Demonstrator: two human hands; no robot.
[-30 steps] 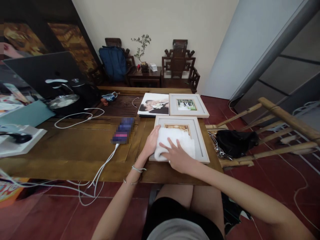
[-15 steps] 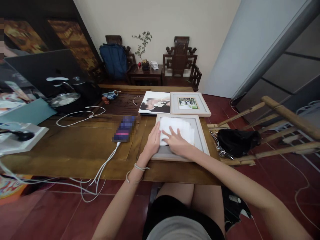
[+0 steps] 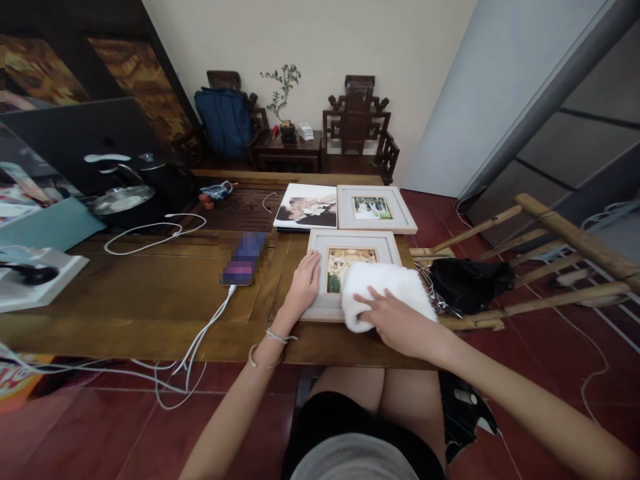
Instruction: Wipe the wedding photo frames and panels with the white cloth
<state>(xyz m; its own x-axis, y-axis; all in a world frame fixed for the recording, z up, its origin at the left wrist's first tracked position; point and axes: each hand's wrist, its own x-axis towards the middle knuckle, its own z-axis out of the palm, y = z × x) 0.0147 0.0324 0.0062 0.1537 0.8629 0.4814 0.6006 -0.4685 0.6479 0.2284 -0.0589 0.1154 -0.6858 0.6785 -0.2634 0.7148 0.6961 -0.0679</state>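
Observation:
A picture frame [image 3: 314, 241] with a pale wooden border and a light mat lies flat near the table's front edge. Its photo [image 3: 336, 263] shows warm tones and some green; a folded white fluffy cloth [image 3: 400, 287] hides the rest. My right hand [image 3: 393, 317] presses down on the cloth, fingers bent into its folds, over the frame's lower right corner. Along the left border rests my left hand [image 3: 305, 280], its fingers stretched out flat against the frame; its thumb is hard to see.
Behind lie a second framed photo [image 3: 377, 208] and a white-edged photo panel [image 3: 306, 207]. A phone [image 3: 243, 259] with a white charging cable [image 3: 213, 317] is to the left. Further left are a power strip [image 3: 45, 283] and a glass-lidded pot [image 3: 123, 200]. A bamboo rack [image 3: 575, 240] stands at right.
My right hand has slid the white cloth right and toward me, from the frame's middle to its lower right corner, baring part of the photo. My left hand stays at the left border.

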